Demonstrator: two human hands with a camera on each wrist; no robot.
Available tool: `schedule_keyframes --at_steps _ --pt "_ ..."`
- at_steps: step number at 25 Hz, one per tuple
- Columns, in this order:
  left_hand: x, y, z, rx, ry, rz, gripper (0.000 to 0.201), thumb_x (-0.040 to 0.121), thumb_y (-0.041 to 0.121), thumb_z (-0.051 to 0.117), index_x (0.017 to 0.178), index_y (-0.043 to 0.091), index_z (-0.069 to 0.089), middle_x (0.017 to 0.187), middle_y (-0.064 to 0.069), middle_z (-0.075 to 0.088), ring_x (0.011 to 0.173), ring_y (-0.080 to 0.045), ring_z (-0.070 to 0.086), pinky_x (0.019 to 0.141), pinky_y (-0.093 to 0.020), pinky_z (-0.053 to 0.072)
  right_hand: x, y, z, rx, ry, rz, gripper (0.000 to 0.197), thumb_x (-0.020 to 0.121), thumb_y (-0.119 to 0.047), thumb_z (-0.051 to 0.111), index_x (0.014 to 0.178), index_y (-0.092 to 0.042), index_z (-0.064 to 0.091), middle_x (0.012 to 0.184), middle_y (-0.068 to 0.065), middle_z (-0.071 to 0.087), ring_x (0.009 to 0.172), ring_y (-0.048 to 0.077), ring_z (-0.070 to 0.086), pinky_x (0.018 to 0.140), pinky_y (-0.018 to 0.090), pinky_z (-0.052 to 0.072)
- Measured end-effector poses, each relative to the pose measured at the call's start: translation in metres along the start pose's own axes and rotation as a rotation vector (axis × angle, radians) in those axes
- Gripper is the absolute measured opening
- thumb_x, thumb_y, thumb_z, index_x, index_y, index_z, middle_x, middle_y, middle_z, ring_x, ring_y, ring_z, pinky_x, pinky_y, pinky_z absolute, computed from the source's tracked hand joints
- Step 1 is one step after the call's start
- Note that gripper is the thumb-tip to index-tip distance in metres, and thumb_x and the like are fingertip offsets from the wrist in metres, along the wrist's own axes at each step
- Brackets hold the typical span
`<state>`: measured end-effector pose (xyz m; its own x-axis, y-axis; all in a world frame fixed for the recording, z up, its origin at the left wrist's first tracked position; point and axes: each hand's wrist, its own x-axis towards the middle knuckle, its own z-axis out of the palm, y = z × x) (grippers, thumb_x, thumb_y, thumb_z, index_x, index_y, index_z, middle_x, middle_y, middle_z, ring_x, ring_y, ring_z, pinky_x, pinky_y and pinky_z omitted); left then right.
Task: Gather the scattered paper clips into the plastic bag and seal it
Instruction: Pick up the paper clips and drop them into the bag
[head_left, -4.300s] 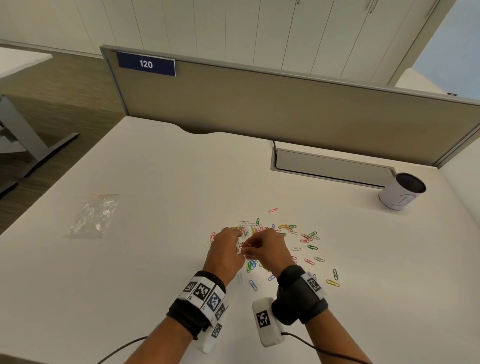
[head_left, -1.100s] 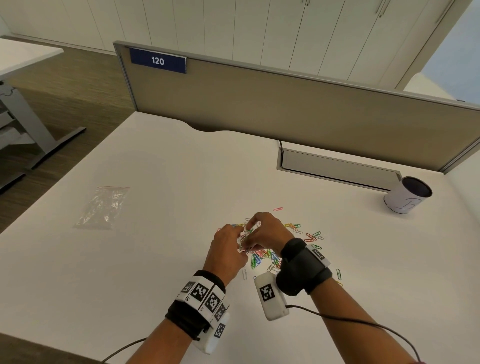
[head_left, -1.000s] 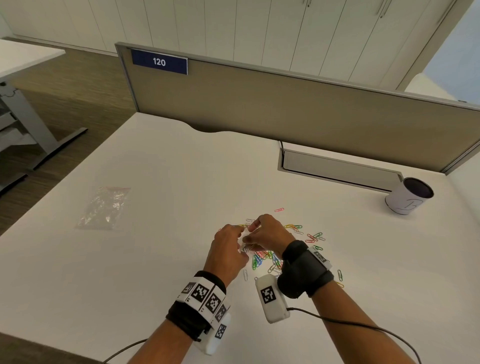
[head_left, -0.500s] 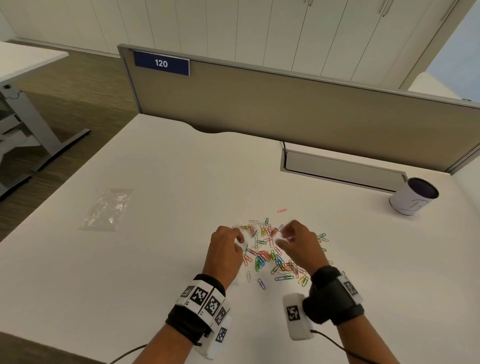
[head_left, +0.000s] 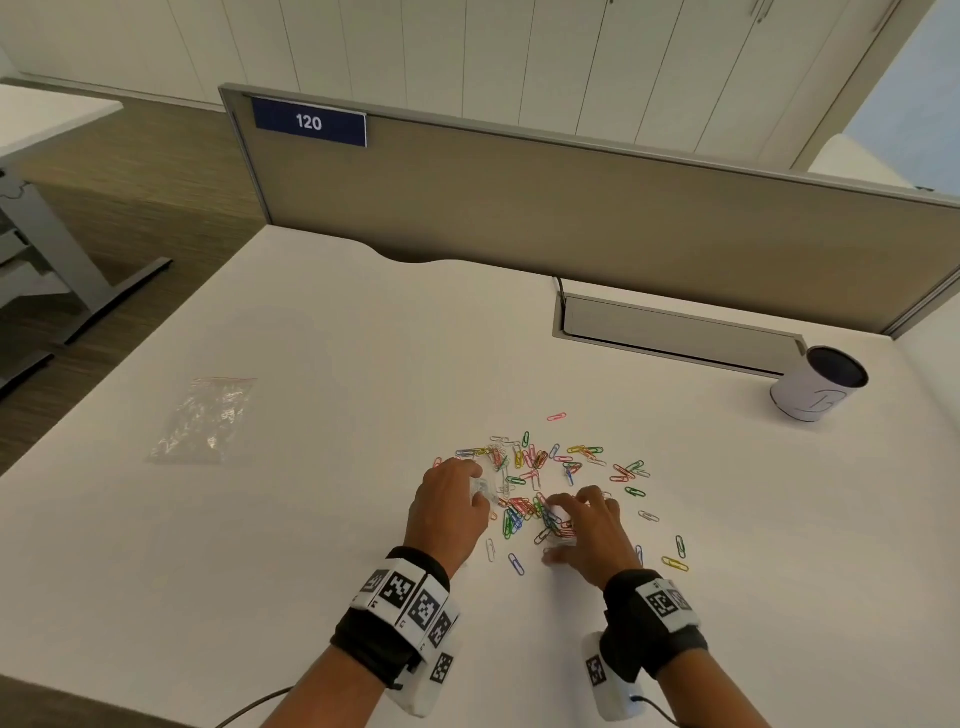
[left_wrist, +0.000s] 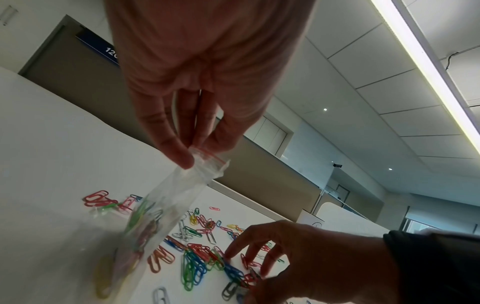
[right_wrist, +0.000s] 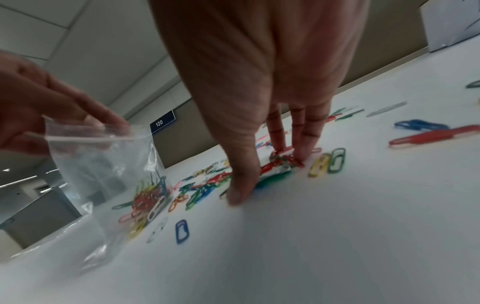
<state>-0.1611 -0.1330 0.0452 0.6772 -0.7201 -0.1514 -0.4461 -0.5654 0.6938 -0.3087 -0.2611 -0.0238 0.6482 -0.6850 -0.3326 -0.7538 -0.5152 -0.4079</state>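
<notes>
Several coloured paper clips (head_left: 537, 465) lie scattered on the white desk (head_left: 311, 519). My left hand (head_left: 474, 483) pinches the top edge of a small clear zip bag (left_wrist: 161, 211) with a red seal line, and the bag's bottom rests on the desk. Several clips lie inside the bag (right_wrist: 103, 164). My right hand (head_left: 563, 525) is down on the pile to the right of the bag. Its thumb and fingertips (right_wrist: 298, 152) close round a cluster of red and green clips (right_wrist: 280, 162) on the desk.
A second clear bag (head_left: 205, 421) lies flat at the desk's left. A white cup (head_left: 815, 384) stands at the far right, beside a cable tray (head_left: 670, 332). A beige partition (head_left: 571, 208) closes the desk's far edge. Loose clips (head_left: 675, 561) lie right of my right wrist.
My right hand has left the bag's mouth, moved right and down onto the pile, and closed on a cluster of clips. My left hand still holds the bag in the same place.
</notes>
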Motion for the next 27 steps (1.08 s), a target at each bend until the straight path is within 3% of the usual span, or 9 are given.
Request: schedule_keyframes --at_steps 5,8,11,14,17,20,22,24,27 --pt "-0.003 0.001 0.003 -0.004 -0.021 0.028 0.035 0.087 0.008 0.057 0.122 0.009 0.056 0.124 -0.009 0.06 0.114 -0.024 0.055 0.099 -0.037 0.048 0.001 0.003 0.01 0.002 0.14 -0.105 0.018 0.085 -0.014 0.067 0.102 -0.017 0.065 0.108 0.005 0.059 0.103 0.025 0.053 0.081 0.029 0.044" --pt "-0.003 -0.001 0.006 -0.019 -0.023 0.034 0.035 0.086 0.007 0.059 0.12 0.011 0.056 0.123 -0.008 0.06 0.113 -0.022 0.055 0.098 -0.034 0.048 0.0 0.001 0.012 -0.117 0.161 -0.131 0.012 0.093 -0.013 0.053 0.102 -0.015 0.061 0.103 0.006 0.062 0.091 0.023 0.056 0.074 0.028 0.043" --pt "-0.003 -0.004 0.008 -0.036 -0.015 0.021 0.035 0.084 0.008 0.061 0.118 0.013 0.058 0.12 -0.007 0.061 0.11 -0.022 0.056 0.095 -0.035 0.05 0.002 0.001 0.009 -0.158 0.15 -0.128 0.013 0.094 -0.012 0.049 0.101 -0.013 0.061 0.098 0.008 0.066 0.083 0.023 0.057 0.068 0.026 0.041" --pt "-0.004 -0.005 0.01 -0.05 -0.005 0.014 0.035 0.082 0.009 0.064 0.116 0.015 0.059 0.118 -0.005 0.062 0.107 -0.021 0.058 0.092 -0.036 0.052 0.004 0.009 0.001 0.118 0.206 0.014 0.014 0.088 -0.007 0.058 0.096 -0.011 0.068 0.095 0.009 0.07 0.086 0.023 0.063 0.076 0.028 0.049" --pt "-0.005 -0.007 0.01 -0.064 0.001 0.02 0.036 0.08 0.009 0.067 0.115 0.015 0.059 0.116 -0.004 0.063 0.099 -0.017 0.059 0.088 -0.033 0.054 -0.003 0.014 -0.009 0.557 0.253 0.161 0.01 0.08 -0.003 0.069 0.091 -0.004 0.071 0.085 0.01 0.073 0.073 0.021 0.067 0.077 0.032 0.058" --pt "-0.005 -0.007 0.012 -0.088 0.012 0.019 0.038 0.078 0.007 0.07 0.114 0.014 0.06 0.115 -0.004 0.063 0.094 -0.016 0.062 0.085 -0.033 0.057 -0.02 -0.006 -0.026 1.128 0.21 0.142 0.015 0.08 0.003 0.068 0.095 0.005 0.068 0.078 0.016 0.072 0.07 0.027 0.068 0.068 0.029 0.061" --pt "-0.005 -0.007 0.014 -0.086 0.008 0.023 0.039 0.077 0.006 0.07 0.114 0.014 0.06 0.114 -0.004 0.063 0.092 -0.015 0.061 0.085 -0.031 0.055 -0.027 -0.031 -0.035 1.386 0.145 0.087 0.015 0.082 0.003 0.066 0.097 0.007 0.065 0.077 0.016 0.07 0.072 0.026 0.067 0.071 0.029 0.06" --pt "-0.005 -0.006 0.016 -0.083 0.004 0.029 0.041 0.076 0.006 0.071 0.114 0.013 0.06 0.114 -0.004 0.062 0.091 -0.014 0.061 0.084 -0.027 0.054 -0.026 -0.056 -0.036 1.48 0.108 0.051 0.017 0.082 0.003 0.066 0.099 0.007 0.064 0.077 0.016 0.07 0.071 0.025 0.067 0.071 0.031 0.059" --pt "-0.006 -0.003 0.017 -0.091 0.002 0.025 0.043 0.075 0.008 0.074 0.115 0.011 0.06 0.113 -0.006 0.063 0.09 -0.015 0.063 0.082 -0.026 0.055 -0.019 -0.082 -0.025 1.381 0.134 0.052 0.017 0.08 0.003 0.069 0.097 0.004 0.067 0.084 0.019 0.073 0.074 0.029 0.07 0.073 0.036 0.061"
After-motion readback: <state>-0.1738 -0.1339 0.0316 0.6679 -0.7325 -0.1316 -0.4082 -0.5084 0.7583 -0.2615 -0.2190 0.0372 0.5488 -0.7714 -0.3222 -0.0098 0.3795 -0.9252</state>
